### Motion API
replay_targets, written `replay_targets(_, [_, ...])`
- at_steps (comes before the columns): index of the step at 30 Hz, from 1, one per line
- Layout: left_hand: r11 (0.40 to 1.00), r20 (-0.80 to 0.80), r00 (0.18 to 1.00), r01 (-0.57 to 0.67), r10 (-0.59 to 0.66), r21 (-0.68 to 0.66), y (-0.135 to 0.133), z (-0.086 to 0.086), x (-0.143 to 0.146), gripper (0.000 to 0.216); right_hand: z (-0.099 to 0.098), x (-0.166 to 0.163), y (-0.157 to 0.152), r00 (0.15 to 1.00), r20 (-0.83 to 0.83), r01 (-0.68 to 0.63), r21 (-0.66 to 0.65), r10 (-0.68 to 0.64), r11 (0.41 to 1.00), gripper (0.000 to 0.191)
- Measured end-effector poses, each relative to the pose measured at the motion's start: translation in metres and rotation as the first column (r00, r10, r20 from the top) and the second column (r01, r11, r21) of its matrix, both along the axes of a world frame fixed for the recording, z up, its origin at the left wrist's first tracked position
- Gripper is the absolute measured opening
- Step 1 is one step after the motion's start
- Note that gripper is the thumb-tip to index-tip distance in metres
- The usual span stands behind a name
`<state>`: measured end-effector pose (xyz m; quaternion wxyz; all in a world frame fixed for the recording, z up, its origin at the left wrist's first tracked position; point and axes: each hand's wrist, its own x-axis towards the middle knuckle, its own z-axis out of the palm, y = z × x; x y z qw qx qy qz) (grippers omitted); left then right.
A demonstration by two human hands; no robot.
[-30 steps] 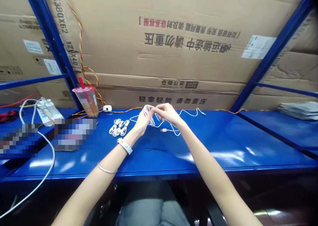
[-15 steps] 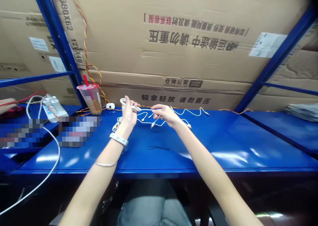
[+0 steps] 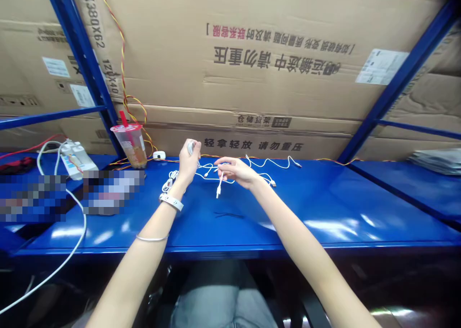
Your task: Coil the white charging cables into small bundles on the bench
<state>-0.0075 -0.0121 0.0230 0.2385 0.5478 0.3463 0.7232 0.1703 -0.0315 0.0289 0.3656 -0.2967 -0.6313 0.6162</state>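
Note:
My left hand (image 3: 188, 165) is raised above the blue shelf top and shut on a small coil of white cable (image 3: 192, 148), which its fingers partly hide. To the right, my right hand (image 3: 237, 170) reaches left with its fingers extended, just above a loose white charging cable (image 3: 230, 180). A white plug (image 3: 219, 188) hangs close to those fingertips, and I cannot tell whether they pinch it. Several bundled white cables (image 3: 172, 181) lie beyond my left wrist. A white band (image 3: 171, 202) circles that wrist.
A plastic cup with a red straw (image 3: 130, 145) stands at the back, near a red-and-yellow wire (image 3: 124, 73). A white power strip (image 3: 75, 161) and a thick white cable (image 3: 81, 232) are at left. Blurred patches cover items there. Cardboard boxes fill the blue rack behind.
My hands have moved apart since the earliest frame. The cable held in my left hand now forms a tighter, smaller bunch, and that hand has risen. My right hand has shifted slightly left.

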Motion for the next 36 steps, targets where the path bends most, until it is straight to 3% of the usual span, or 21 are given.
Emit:
replay_targets(4, [0.984,0.048,0.988,0.148,-0.144,-0.101,-0.003,0.000,0.004,0.032,0.008,0.004,-0.006,0.982,-0.097,-0.156,0.066,0.162,0.985,0.033])
replay_targets(6, [0.937,0.077,0.962,0.273,-0.262,-0.217,-0.007,-0.001,0.006,0.036,0.010,0.003,-0.009,0.981,-0.098,-0.157,0.113,0.168,0.981,0.037])
replay_targets(9, [0.813,0.103,0.891,0.446,-0.441,-0.375,-0.013,-0.002,0.010,0.043,0.011,0.002,-0.008,0.993,-0.108,-0.026,0.187,0.047,0.982,0.034])
replay_targets(12, [0.696,0.089,0.803,0.560,-0.589,-0.449,-0.018,-0.004,0.014,0.052,0.009,0.001,-0.003,0.985,-0.116,0.152,0.238,-0.127,0.959,0.031])
replay_targets(16, [0.606,-0.014,0.688,0.629,-0.726,-0.487,-0.026,-0.006,0.019,0.052,0.003,-0.001,0.002,0.953,-0.039,0.294,0.342,-0.299,0.893,0.031])
replay_targets(19, [0.574,-0.034,0.647,0.650,-0.762,-0.498,-0.030,-0.006,0.021,0.040,-0.001,-0.003,0.002,0.915,0.041,0.327,0.508,-0.402,0.797,0.029])
replay_targets(22, [0.473,0.057,0.583,0.708,-0.810,-0.525,-0.034,-0.003,0.019,0.034,-0.002,-0.002,0.001,0.883,0.039,0.338,0.638,-0.467,0.692,0.031])
replay_targets(25, [0.375,0.117,0.502,0.764,-0.857,-0.525,-0.038,0.001,0.017,0.028,0.002,0.004,0.001,0.901,0.109,0.234,0.693,-0.420,0.682,0.035])
replay_targets(27, [0.376,0.103,0.505,0.749,-0.857,-0.545,-0.038,0.002,0.016,0.027,0.006,0.008,0.001,0.913,0.186,0.132,0.706,-0.362,0.696,0.028])
replay_targets(29, [0.418,0.044,0.544,0.692,-0.838,-0.588,-0.037,0.001,0.016,0.026,0.008,0.010,0.002,0.917,0.203,0.106,0.707,-0.344,0.699,0.027])
replay_targets(32, [0.500,-0.063,0.617,0.569,-0.784,-0.652,-0.033,-0.002,0.018,0.032,0.008,0.010,0.004,0.894,0.149,0.187,0.734,-0.423,0.653,0.027])
replay_targets(36, [0.500,-0.044,0.631,0.568,-0.774,-0.654,-0.033,-0.003,0.020,0.034,0.007,0.010,0.007,0.865,0.120,0.239,0.755,-0.487,0.611,0.026])
